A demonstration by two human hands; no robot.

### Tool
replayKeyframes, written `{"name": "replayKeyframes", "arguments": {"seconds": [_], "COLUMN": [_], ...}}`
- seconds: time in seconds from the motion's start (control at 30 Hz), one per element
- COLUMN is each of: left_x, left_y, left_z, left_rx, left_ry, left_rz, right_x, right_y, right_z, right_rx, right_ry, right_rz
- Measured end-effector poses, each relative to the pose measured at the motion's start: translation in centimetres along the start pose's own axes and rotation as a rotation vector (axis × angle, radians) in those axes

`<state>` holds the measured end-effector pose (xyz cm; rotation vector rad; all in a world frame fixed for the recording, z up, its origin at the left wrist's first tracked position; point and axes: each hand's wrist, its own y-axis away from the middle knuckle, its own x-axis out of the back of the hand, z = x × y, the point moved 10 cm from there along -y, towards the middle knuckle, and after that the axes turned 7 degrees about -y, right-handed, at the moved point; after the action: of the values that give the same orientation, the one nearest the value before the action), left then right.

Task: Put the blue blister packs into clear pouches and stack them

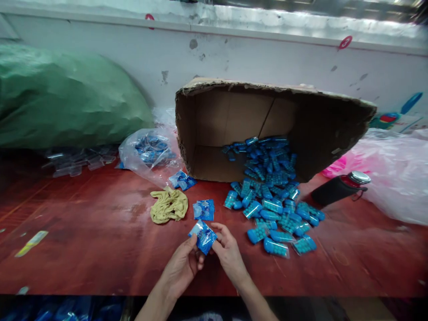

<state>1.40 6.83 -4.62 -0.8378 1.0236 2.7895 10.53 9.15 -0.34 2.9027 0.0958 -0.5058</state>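
Between my two hands, above the near part of the red table, is a small blue printed packet (206,237). My left hand (184,263) pinches its left side, thumb on top. My right hand (230,254) grips its right edge between thumb and fingers. Just beyond lies another blue packet (203,209), flat on the table, with a further blue packet (182,180) behind it. A crumpled yellow-green cloth (169,205) rests to the left of these. On the right, a heap of blue-capped clear capsule containers (272,207) with blue beads inside spreads across the table.
A cardboard box (214,162) lies on its side, capsules spilling from it. Left of it are a clear bag (150,149) of blue packets, clear plastic pieces (76,162) and a large green sack (67,98). A black bottle (334,189) lies tilted at right, beside pinkish plastic bags (397,174).
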Motion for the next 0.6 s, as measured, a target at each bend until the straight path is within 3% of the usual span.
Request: {"name": "replayKeyframes", "arguments": {"seconds": [0.2, 0.37, 0.43, 0.53, 0.6], "left_x": [1.0, 1.3, 1.3, 1.4, 1.4], "left_y": [-0.3, -0.3, -0.2, 0.1, 0.3], "left_z": [0.4, 0.0, -0.3, -1.1, -1.4], "left_rx": [-0.094, -0.082, -0.045, 0.037, 0.071], "left_ry": [-0.12, -0.035, 0.013, 0.081, 0.121], "left_rz": [0.105, 0.167, 0.168, 0.199, 0.225], "right_x": [-0.6, 0.0, 2.4, 8.0, 10.8], "right_y": [0.1, 1.0, 1.6, 2.7, 3.2], "right_z": [0.2, -0.8, -2.6, -6.4, -7.8], "right_rx": [-0.019, 0.041, 0.148, 0.332, 0.342], "right_ry": [0.035, 0.185, 0.405, 0.937, 1.268], "right_rz": [-0.011, -0.069, 0.001, 0.302, 0.501]}}
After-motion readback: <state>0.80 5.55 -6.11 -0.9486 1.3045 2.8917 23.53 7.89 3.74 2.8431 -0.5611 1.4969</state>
